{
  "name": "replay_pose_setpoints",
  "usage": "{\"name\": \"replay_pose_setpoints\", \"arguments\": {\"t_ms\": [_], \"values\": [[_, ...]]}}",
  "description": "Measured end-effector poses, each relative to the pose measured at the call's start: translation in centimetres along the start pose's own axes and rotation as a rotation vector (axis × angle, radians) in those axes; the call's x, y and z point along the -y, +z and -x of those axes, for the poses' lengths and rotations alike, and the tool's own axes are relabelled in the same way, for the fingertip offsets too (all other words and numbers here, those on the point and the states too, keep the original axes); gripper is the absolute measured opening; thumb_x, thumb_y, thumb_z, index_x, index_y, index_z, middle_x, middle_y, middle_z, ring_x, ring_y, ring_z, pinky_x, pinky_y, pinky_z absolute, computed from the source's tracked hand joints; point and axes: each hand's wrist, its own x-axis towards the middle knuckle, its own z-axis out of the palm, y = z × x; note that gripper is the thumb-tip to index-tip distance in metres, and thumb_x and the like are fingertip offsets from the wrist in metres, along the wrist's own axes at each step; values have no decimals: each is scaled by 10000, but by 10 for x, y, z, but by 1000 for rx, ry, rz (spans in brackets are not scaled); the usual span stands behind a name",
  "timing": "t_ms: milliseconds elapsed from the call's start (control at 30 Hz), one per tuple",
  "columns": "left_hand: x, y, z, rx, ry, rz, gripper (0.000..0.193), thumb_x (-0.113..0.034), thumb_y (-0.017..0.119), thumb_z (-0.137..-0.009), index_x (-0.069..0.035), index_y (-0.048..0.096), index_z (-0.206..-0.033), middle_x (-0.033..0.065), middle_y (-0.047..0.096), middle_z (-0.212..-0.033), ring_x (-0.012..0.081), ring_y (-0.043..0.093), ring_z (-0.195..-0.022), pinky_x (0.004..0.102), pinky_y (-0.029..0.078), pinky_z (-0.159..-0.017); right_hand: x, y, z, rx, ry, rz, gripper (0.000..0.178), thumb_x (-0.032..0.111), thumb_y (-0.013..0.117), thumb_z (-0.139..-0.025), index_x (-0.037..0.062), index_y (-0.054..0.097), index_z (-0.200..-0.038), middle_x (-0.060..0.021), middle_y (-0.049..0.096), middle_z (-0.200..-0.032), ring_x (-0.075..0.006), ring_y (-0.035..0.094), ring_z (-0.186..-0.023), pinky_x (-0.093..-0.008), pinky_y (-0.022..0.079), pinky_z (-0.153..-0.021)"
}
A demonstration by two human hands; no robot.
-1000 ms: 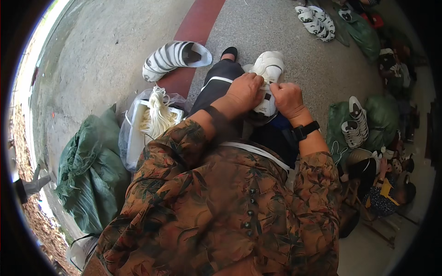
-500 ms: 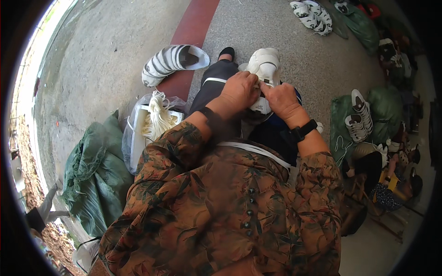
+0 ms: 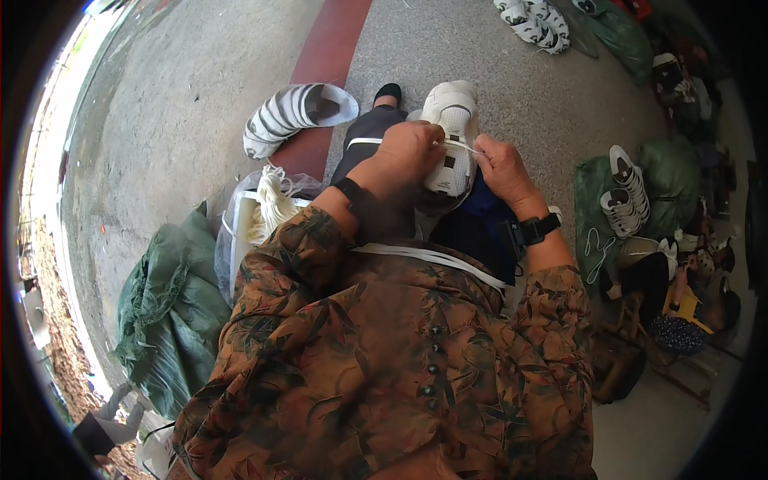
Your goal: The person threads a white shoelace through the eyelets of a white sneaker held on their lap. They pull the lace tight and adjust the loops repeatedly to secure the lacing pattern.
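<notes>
White sneaker (image 3: 453, 136) lies lengthwise on the lap, toe apparently pointing away from the person; left hand (image 3: 410, 156) and right hand (image 3: 498, 166) pinch its lace (image 3: 460, 146) taut above it.

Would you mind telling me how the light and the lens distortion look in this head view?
Head view: daylight, glare at the upper left rim; black fisheye corners; the red floor stripe bends; hands and white shoe are sharp.
</notes>
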Motion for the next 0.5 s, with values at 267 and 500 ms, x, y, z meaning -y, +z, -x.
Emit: {"name": "replay_pose_setpoints", "arguments": {"t_ms": [267,500], "values": [[16,-7,0,106,-102,-55,94,-185,639,-750,-94,625,-732,121,629,-702,312,631,-695,393,492,-639,-20,3,13,-29,-141,440,83,41,511,-801,100,567,-819,-99,518,-564,-282,571,-528,-379,463,-465],[6,-24,1,187,-90,79,185,-176,651,-749,-109,654,-921,137,656,-753,314,644,-725,395,496,-676,-18,3,18,-9,-252,421,385,37,519,-785,185,611,-1127,-77,513,-550,-255,572,-501,-371,468,-461]]}}
